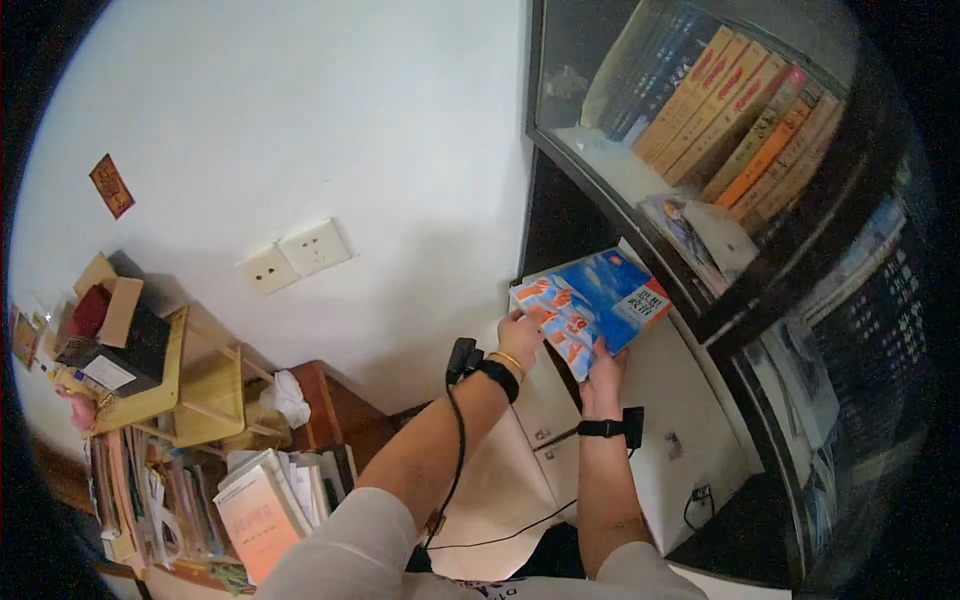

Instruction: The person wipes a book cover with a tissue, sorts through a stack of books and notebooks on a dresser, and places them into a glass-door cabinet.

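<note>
Both hands hold a blue paperback book (610, 295) with orange-and-white shapes on its cover, out in front of a dark-framed bookcase. My left hand (521, 338) grips its left edge. With the thumb on top of the cover, my right hand (603, 380) grips the near edge. The book lies tilted, cover up, and its far end reaches the bookcase's ledge. Whether the far end rests on something is hidden beneath it. Each wrist wears a black strap with a small device.
Glass doors front the bookcase's upper shelf, where tan and orange books (735, 120) lean. White cabinet doors (665, 400) stand below. At left are a wooden rack (210, 400), an open box (115, 345) and stacked books (262, 510). A black cable (462, 450) hangs by my left arm.
</note>
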`<move>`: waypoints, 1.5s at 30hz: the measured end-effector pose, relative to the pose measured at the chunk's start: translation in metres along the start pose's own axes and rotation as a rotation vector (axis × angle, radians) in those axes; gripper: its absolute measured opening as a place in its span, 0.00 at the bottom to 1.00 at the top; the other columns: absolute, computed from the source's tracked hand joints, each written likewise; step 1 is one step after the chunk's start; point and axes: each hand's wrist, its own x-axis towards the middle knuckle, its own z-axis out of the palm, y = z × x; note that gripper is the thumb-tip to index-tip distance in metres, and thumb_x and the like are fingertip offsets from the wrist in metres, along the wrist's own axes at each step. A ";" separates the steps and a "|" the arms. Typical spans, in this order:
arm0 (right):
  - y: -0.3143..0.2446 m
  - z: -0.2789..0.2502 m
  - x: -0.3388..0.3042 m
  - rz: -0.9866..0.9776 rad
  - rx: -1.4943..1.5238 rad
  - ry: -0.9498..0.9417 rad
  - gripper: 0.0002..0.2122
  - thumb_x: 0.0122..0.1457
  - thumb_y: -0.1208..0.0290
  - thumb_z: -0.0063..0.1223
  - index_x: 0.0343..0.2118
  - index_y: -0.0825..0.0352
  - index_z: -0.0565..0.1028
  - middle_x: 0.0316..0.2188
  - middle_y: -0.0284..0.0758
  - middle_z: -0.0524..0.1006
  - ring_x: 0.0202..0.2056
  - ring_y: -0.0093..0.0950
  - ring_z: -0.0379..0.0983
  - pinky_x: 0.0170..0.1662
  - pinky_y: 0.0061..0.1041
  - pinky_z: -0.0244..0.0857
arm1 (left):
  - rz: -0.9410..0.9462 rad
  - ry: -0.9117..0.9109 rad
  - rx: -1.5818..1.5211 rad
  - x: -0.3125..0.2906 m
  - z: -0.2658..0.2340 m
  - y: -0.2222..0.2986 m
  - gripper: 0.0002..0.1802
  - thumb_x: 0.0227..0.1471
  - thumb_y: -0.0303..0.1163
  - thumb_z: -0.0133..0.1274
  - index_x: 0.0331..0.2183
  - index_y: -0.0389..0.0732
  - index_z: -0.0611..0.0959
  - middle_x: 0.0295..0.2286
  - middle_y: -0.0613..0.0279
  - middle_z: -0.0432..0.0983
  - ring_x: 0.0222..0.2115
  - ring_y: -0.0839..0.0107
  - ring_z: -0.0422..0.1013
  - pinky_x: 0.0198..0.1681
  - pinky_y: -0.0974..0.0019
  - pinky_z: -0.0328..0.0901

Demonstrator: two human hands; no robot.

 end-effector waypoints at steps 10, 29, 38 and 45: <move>0.024 -0.015 0.113 0.449 -0.443 -0.099 0.15 0.65 0.62 0.46 0.49 0.65 0.67 0.30 0.40 0.77 0.24 0.27 0.74 0.25 0.26 0.69 | 0.126 0.247 0.472 0.073 0.000 -0.002 0.10 0.47 0.20 0.48 0.33 0.35 0.80 0.27 0.59 0.79 0.28 0.66 0.76 0.31 0.64 0.71; 0.019 -0.101 0.116 0.043 -1.162 -0.608 0.22 0.58 0.52 0.49 0.44 0.68 0.74 0.40 0.35 0.74 0.39 0.31 0.66 0.45 0.31 0.62 | 0.269 0.157 0.830 -0.064 0.035 0.076 0.22 0.38 0.26 0.52 0.40 0.33 0.73 0.39 0.36 0.71 0.38 0.43 0.71 0.41 0.51 0.67; 0.011 0.018 -0.043 -0.401 -1.512 -0.590 0.22 0.61 0.57 0.47 0.50 0.70 0.73 0.36 0.40 0.76 0.36 0.31 0.71 0.44 0.30 0.65 | 0.481 0.152 0.849 -0.435 -0.047 0.289 0.30 0.48 0.34 0.61 0.51 0.34 0.72 0.38 0.58 0.74 0.36 0.71 0.71 0.38 0.68 0.69; 0.079 0.062 -0.347 0.363 -0.971 -1.503 0.12 0.61 0.61 0.49 0.35 0.66 0.75 0.25 0.29 0.74 0.25 0.20 0.70 0.25 0.21 0.67 | 0.333 0.952 1.235 -0.631 -0.252 0.268 0.26 0.49 0.37 0.62 0.45 0.28 0.76 0.37 0.58 0.76 0.37 0.74 0.71 0.41 0.70 0.67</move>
